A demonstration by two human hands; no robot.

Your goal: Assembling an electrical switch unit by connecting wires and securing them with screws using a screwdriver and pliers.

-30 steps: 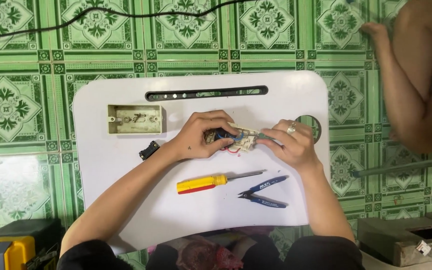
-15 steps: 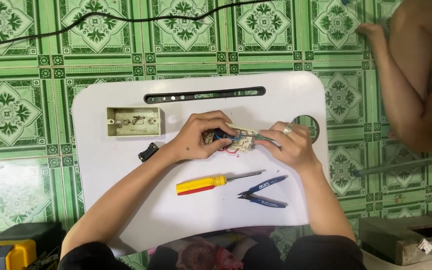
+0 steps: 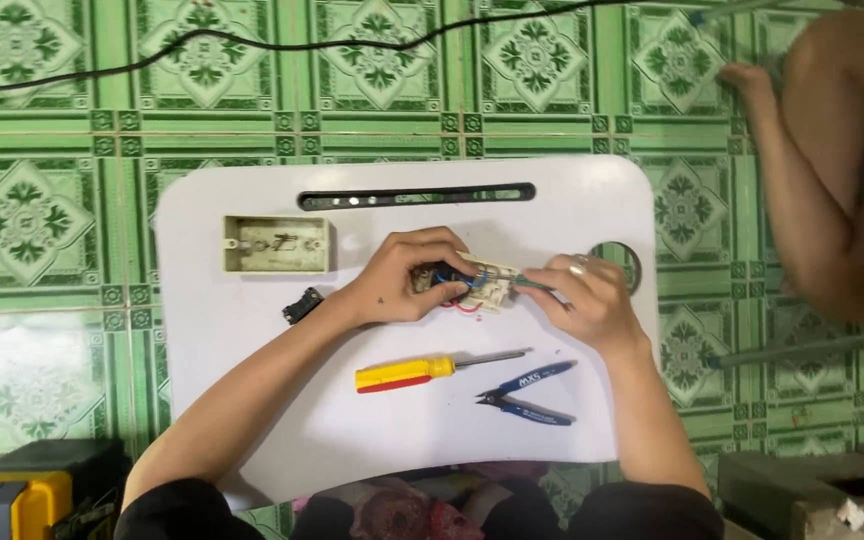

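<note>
Switch module [image 3: 482, 288] with coloured wires sits pinched in the left hand [image 3: 402, 285] grip above the yellow screwdriver [image 3: 422, 372], right hand [image 3: 587, 305] fingers pinching a thin tool [image 3: 537, 287] into it.

White lap table [image 3: 252, 400] carries beige box [image 3: 277, 244], black part [image 3: 301, 304], screwdriver [image 3: 422, 371], cutters [image 3: 529, 395].

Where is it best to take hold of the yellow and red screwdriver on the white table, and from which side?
Probably grip the yellow-and-red handle of the screwdriver, coming from above: it lies flat, its thick handle pointing left, clear of the blue cutters, nearer the left hand; its thin metal shaft points right.
</note>
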